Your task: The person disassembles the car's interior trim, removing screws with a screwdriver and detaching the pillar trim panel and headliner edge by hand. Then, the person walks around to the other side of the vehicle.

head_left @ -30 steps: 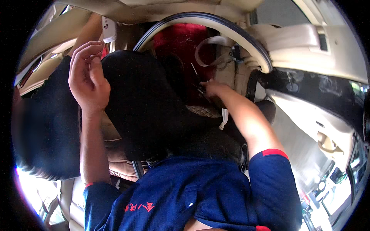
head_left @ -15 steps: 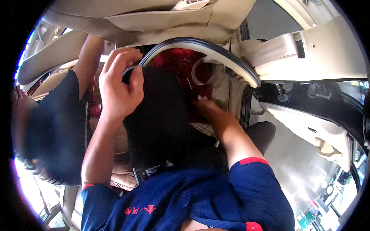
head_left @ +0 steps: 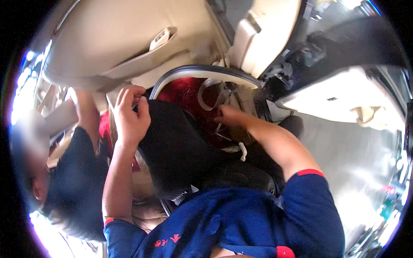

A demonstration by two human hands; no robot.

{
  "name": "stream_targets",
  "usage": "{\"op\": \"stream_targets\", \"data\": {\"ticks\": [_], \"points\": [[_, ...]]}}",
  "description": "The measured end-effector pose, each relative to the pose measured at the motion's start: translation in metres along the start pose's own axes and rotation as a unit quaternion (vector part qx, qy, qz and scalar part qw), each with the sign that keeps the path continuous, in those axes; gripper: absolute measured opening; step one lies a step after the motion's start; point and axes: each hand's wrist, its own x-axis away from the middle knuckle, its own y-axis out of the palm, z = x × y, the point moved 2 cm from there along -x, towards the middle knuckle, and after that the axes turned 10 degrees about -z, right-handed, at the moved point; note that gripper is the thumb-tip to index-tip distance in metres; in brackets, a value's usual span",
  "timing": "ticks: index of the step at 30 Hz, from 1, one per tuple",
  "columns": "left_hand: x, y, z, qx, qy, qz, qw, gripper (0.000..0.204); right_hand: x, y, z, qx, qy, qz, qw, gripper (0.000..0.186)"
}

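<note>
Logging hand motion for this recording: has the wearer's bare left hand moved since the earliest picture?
Yes: the bare left hand has moved rightward, closer to the left end of the arched, black-edged cream trim.

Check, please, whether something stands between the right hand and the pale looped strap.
Nothing visible stands between the right hand and the pale looped strap; the black-edged curved trim shows higher in the picture.

Shirt (head_left: 241, 215), 6 o'clock: navy; red sleeve bands (head_left: 310, 172), red chest lettering (head_left: 167, 241). Trousers (head_left: 176, 144), centre: black. Floor (head_left: 183, 92), 11 o'clock: deep red. Strap loop (head_left: 202, 101), 12 o'clock: whitish. Arched strip (head_left: 206, 72), 12 o'clock: cream, black-edged. Large panel (head_left: 129, 34), 11 o'clock: beige. Ground (head_left: 331, 150), 3 o'clock: light grey.
</note>
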Motion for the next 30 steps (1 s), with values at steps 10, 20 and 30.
{"op": "stream_targets", "data": {"ticks": [10, 20, 30], "points": [[-0.057, 0.001, 0.131, 0.035, 0.265, -0.161, 0.950, 0.024, 0.262, -0.075, 0.011, -0.408, -0.067, -0.122, 0.902, 0.057], [-0.053, 0.099, 0.237, -0.065, 0.316, -0.444, 0.836, 0.028, 0.279, -0.030, 0.008, -0.349, -0.268, -0.071, 0.895, 0.030], [-0.058, 0.193, 0.294, -0.159, 0.358, -0.649, 0.652, 0.026, 0.358, -0.061, 0.073, -0.359, -0.282, 0.056, 0.888, 0.012]]}}
